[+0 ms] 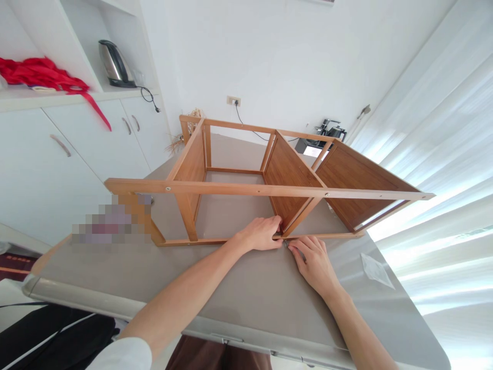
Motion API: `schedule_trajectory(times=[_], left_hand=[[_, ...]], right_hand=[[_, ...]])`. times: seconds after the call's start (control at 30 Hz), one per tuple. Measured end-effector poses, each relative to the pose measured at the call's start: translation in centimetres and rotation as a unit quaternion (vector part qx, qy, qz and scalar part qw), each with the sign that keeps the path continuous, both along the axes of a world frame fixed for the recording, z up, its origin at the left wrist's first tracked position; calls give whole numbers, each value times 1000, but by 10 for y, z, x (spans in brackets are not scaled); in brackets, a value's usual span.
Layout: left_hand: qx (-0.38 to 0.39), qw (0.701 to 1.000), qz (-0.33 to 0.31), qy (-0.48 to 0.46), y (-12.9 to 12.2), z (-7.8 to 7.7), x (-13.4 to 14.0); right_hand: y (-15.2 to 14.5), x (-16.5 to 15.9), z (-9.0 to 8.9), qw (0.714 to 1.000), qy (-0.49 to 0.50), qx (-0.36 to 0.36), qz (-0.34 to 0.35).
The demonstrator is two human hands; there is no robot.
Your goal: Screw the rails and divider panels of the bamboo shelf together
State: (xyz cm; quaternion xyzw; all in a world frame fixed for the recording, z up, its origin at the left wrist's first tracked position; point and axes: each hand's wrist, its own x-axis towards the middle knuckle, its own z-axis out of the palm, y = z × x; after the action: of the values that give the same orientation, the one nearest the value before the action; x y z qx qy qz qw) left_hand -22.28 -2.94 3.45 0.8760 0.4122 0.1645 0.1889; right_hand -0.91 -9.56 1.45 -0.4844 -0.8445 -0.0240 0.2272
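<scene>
A brown wooden shelf unit [215, 186] lies on its side on the grey table [246, 303], its shelf panels standing upright. With fingers closed around the near bottom rail, my left hand [264, 234] holds the unit beside the middle shelf panel [288, 180]. Just to the right, the thumb and fingertips of my right hand [310, 257] pinch a small metallic piece [286, 244] against the outside of that same rail. The piece is too small and too covered to name its kind. Screw heads [168, 188] show in the upper near rail.
A clear plastic packet [376, 271] lies to the right on the table. Black appliances [331, 131] stand behind the unit. At the left are white cabinets with a kettle [115, 64] and red cloth [40, 73]. White curtains [442, 154] hang at the right.
</scene>
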Motion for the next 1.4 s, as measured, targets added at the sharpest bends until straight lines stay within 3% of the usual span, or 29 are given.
schedule_trajectory(times=[0.47,0.8,1.1,1.4], left_hand=[[-2,1000,-16,-25,0,3,-4],[-25,999,-25,-15,0,9,-5],[-21,999,-27,-7,-1,10,-7],[-30,999,-25,-12,-1,12,-7]], right_hand=[[-2,0,-2,999,36,-1,-3],[-3,0,9,999,20,-21,41],[-3,3,3,995,71,-45,49],[-5,7,8,998,9,-24,50]])
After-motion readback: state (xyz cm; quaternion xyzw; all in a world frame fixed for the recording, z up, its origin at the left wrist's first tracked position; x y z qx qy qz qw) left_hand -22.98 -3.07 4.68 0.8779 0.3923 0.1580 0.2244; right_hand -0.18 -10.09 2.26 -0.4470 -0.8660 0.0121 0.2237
